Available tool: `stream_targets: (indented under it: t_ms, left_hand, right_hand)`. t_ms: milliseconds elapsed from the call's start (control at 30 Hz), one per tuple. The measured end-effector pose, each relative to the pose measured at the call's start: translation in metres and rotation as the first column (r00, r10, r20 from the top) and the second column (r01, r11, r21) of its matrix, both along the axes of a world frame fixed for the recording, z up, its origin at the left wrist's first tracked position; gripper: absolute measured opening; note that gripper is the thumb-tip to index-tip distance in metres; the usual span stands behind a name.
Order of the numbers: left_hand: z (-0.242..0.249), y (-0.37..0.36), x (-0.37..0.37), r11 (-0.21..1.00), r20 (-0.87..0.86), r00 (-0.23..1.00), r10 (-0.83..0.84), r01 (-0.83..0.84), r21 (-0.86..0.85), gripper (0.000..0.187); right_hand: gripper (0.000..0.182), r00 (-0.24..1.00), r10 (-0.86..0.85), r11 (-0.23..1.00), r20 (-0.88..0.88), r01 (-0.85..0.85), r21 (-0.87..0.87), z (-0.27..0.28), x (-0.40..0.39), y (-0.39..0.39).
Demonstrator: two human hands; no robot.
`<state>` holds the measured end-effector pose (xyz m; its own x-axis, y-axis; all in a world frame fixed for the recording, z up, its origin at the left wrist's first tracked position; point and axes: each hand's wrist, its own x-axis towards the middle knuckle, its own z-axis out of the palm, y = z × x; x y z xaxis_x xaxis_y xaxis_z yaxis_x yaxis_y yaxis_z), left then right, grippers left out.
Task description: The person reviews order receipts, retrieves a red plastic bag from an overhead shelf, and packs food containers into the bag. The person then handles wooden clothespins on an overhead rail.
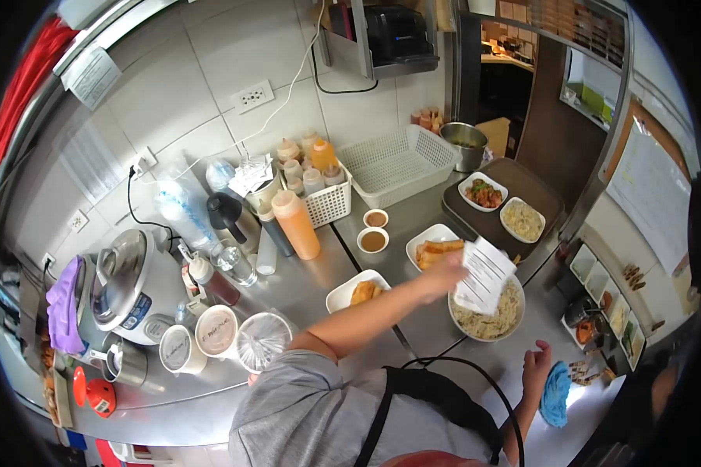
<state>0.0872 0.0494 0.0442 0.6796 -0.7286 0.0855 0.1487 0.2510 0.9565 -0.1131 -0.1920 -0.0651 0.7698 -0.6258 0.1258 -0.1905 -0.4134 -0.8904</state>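
My left hand reaches across the counter, its fingers closed on a printed paper slip. The slip covers part of a round bowl of rice. Just behind my left hand is a white dish of fried rolls, and a smaller white dish with fried food lies under my forearm. My right hand hovers at the lower right, holding nothing visible, its fingers loosely curled and apart. It is nearest to a crumpled blue cloth.
A brown tray carries two filled white dishes. Sauce cups, an orange squeeze bottle and a white basket stand behind. Lidded tubs and a rice cooker are at left; a condiment rack is at right.
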Motion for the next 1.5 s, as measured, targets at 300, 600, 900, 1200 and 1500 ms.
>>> stream_targets:
  t_ms: [300, 600, 900, 1200, 1500]
  left_hand:
    - [0.078, 0.072, 0.070, 0.890, 0.175, 0.882, 0.437, -0.453, 0.060, 0.028]
    - [0.104, 0.094, 0.095, 0.854, 0.234, 0.834, 0.500, -0.520, 0.026, 0.028]
    - [0.113, 0.094, 0.106, 0.791, 0.278, 0.754, 0.596, -0.611, -0.037, 0.026]
    - [0.180, 0.135, 0.151, 0.519, 0.605, 0.430, 0.671, -0.854, 0.032, 0.022]
    - [0.332, 0.196, 0.189, 0.027, 0.803, -0.362, 0.474, -0.905, -0.424, 0.039]
  right_hand:
    - [0.022, 0.957, -0.140, 0.945, -0.253, 0.053, -0.322, -0.046, -0.007, -0.005]
    - [0.013, 0.941, -0.213, 0.875, -0.263, 0.064, -0.480, -0.047, -0.004, 0.004]
    - [0.010, 0.954, -0.228, 0.841, -0.194, 0.093, -0.532, -0.055, -0.004, 0.004]
    - [0.009, 0.957, -0.248, 0.829, -0.151, 0.129, -0.545, -0.055, -0.003, 0.008]
    - [0.007, 0.949, -0.255, 0.826, -0.185, 0.115, -0.552, -0.050, -0.002, 0.010]
